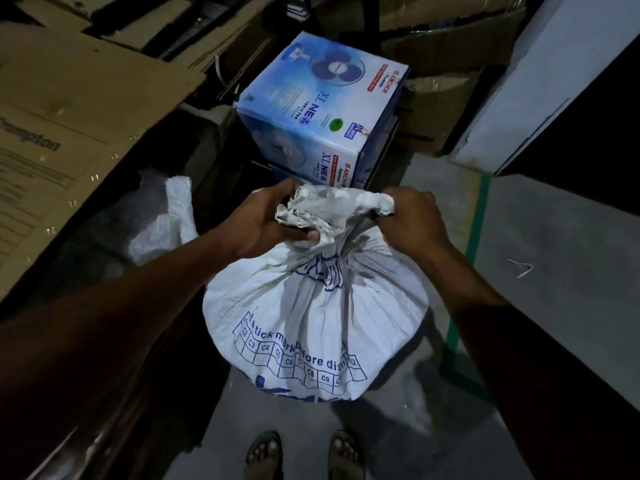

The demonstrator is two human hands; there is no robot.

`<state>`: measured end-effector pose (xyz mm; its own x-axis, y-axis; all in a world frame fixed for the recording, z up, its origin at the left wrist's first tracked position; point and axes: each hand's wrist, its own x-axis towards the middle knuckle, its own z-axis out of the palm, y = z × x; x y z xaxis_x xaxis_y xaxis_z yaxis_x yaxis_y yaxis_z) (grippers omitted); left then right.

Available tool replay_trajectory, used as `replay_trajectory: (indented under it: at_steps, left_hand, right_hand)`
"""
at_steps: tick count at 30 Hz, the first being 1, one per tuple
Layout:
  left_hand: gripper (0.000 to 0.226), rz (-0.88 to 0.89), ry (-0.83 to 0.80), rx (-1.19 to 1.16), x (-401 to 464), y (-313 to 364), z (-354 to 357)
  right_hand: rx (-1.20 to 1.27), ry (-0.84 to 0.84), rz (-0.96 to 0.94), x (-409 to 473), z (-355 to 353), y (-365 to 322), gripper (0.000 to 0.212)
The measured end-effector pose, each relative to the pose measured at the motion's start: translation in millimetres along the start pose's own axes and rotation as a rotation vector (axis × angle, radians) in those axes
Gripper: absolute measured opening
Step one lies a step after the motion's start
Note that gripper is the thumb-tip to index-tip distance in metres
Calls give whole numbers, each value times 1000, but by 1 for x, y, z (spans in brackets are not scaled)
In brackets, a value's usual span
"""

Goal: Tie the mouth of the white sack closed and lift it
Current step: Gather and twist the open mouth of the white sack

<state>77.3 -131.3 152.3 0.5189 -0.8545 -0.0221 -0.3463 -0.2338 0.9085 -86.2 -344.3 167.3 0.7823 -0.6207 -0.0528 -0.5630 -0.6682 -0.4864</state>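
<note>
While I look straight down from my head camera, the white sack point(311, 327) stands on the grey floor point(540, 341) right in front of my feet, full and round, with blue print and a row of little numbered boxes across its side. Its mouth is gathered into a crumpled bunch at the top, and the cloth below it is pulled into tight pleats at the neck. My left hand point(263, 223) has its fingers curled round the left side of that bunch, thumb tip showing underneath. My right hand point(412, 220) grips the right end of the bunch, fingers folded over it, knuckles up. Both hands are touching the sack and close together, one on either side of the neck. Just behind the sack sits a blue fan box point(322, 109), tilted a little. To my left lie flattened cardboard sheets point(76, 109), and a clear plastic bag point(162, 220) slumps beside them. A green stripe point(474, 237) runs along the floor to my right. My sandalled toes point(265, 455) show at the bottom edge.
</note>
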Motion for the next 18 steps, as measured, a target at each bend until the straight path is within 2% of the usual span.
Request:
replay_trajectory:
  at_steps: [3, 6, 8, 9, 10, 12, 13, 15, 18]
  left_hand:
    - [61, 28, -73, 12, -4, 1, 6]
    - [55, 55, -130, 1, -6, 10, 13]
    - [57, 95, -134, 87, -7, 12, 21]
    - [61, 117, -136, 110, -6, 12, 26]
    - [66, 100, -133, 88, -5, 10, 28]
    - [65, -4, -101, -80, -2, 14, 32]
    - [58, -12, -122, -159, -4, 16, 33]
    - [47, -11, -71, -145, -3, 19, 32]
    - [60, 12, 30, -84, -2, 17, 34]
  right_hand:
    - [82, 49, 84, 8, -1, -6, 18]
    - [152, 71, 133, 17, 1, -17, 10]
    - [208, 38, 85, 19, 2, -28, 37]
    - [230, 18, 42, 19, 2, -34, 44]
    - [263, -8, 10, 19, 3, -38, 42]
    - [353, -79, 2, 18, 3, -42, 24]
    - [439, -125, 24, 18, 4, -41, 17]
    - [663, -242, 70, 16, 7, -39, 17]
    - [965, -351, 143, 13, 8, -36, 26]
